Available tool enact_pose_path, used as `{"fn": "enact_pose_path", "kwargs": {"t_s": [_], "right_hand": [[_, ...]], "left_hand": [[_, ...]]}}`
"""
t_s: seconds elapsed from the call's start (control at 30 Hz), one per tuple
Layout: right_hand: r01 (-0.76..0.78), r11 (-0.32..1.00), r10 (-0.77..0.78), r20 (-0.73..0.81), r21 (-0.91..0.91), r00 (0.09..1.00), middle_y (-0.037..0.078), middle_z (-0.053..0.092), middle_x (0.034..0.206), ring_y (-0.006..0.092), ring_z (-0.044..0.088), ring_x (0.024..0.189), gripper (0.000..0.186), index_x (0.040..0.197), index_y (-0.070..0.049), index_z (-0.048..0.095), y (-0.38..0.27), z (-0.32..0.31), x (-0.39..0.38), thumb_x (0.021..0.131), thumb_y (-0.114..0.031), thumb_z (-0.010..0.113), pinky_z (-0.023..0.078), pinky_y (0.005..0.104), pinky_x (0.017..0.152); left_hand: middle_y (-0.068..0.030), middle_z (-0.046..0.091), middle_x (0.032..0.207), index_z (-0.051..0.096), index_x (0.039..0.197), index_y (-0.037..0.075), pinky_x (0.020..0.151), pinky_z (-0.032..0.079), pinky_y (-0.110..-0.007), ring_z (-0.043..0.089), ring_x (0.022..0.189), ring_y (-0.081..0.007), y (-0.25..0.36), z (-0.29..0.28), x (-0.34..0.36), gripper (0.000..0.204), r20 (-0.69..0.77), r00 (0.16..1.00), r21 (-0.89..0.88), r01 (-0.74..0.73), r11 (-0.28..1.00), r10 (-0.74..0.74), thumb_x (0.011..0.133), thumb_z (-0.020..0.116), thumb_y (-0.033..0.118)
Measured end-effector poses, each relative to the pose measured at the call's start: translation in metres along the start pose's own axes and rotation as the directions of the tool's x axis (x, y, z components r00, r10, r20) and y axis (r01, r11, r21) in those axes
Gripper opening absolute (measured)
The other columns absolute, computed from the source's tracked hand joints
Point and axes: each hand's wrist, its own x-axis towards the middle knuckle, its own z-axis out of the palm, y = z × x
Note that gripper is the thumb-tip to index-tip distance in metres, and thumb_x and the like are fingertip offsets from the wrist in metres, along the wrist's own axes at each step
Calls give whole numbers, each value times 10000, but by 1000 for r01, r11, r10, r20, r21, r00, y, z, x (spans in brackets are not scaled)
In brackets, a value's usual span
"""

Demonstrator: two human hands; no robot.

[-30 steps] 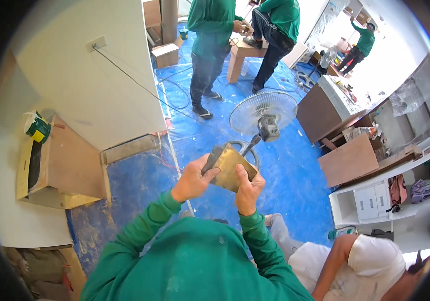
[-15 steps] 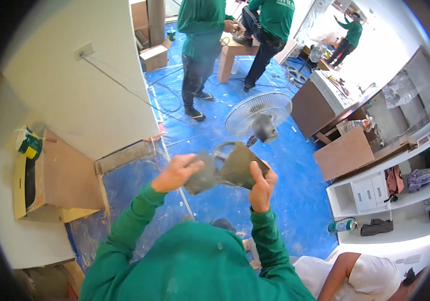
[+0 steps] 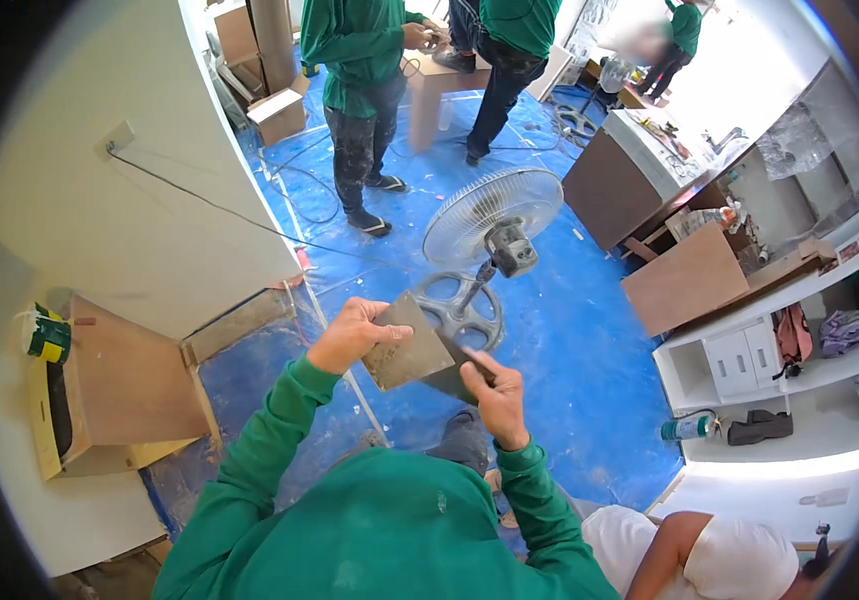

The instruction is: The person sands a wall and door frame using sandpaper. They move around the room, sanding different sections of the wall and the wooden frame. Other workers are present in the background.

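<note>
My left hand [image 3: 347,338] is closed on a thin, flat, square grey-brown plate [image 3: 411,352], with the thumb lying on its upper face. The plate's surface looks smeared and paler near the lower corner. My right hand [image 3: 500,398] grips a second thin, dark flat plate [image 3: 454,382], turned so that mostly its narrow side shows. Part of this darker plate is hidden behind the left one, and the two overlap or lie very close. Whether they touch, I cannot tell. Both hands are held up in front of my chest, over the blue floor sheet.
A stand fan [image 3: 494,225] stands just ahead. Two people in green tops are beyond it, one with a foot on a wooden box [image 3: 439,85]. A wooden cabinet [image 3: 134,385] with a tub [image 3: 46,335] is at left. Near right, a person in white [image 3: 649,550] is close beside me.
The left plate has turned its smeared face up. My right hand has moved lower and tilted its plate, which now passes behind the left one. The whole view has shifted slightly.
</note>
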Motion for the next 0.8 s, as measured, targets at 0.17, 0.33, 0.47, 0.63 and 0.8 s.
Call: {"fn": "enact_pose_path", "kwargs": {"t_s": [0.17,0.33,0.47,0.63,0.8], "right_hand": [[481,727,-479,141,-490,866,112,718,939,297,690,871,276,1122,-124,731,46,-51,30,852,-83,695,552,362,752],[519,627,-347,388,-581,854,130,719,967,320,688,867,267,1102,-145,749,89,-137,63,843,-104,697,554,396,725],[270,724,-119,271,-635,955,157,718,949,341,691,831,225,1084,-143,753,71,-230,96,875,-207,700,546,408,707],[378,704,-365,151,-602,919,135,704,846,334,678,800,188,973,-72,734,-68,-325,136,896,-225,657,528,427,679],[611,354,-377,489,-708,786,140,649,809,325,671,731,175,853,-76,651,-246,-360,136,793,-230,709,525,419,594]], "left_hand": [[-39,700,823,727,955,-29,654,504,-273,642,714,-109,-42,3,50,226,-122,981,31,156,987,-151,896,715,188],[-83,721,857,720,960,-35,649,531,-306,682,729,-166,-91,50,81,233,-28,925,-170,369,914,-379,913,692,192],[-121,718,977,685,1064,-71,744,572,-363,708,841,-221,-94,102,119,280,-119,922,-298,320,900,-367,951,643,182],[-114,712,996,683,1080,-48,777,561,-367,693,874,-217,-87,183,189,288,-197,915,-338,274,900,-353,982,609,212],[-58,707,1016,701,1078,-10,806,543,-326,672,882,-190,-67,260,267,340,-39,932,-238,341,909,-360,953,676,306]]}}
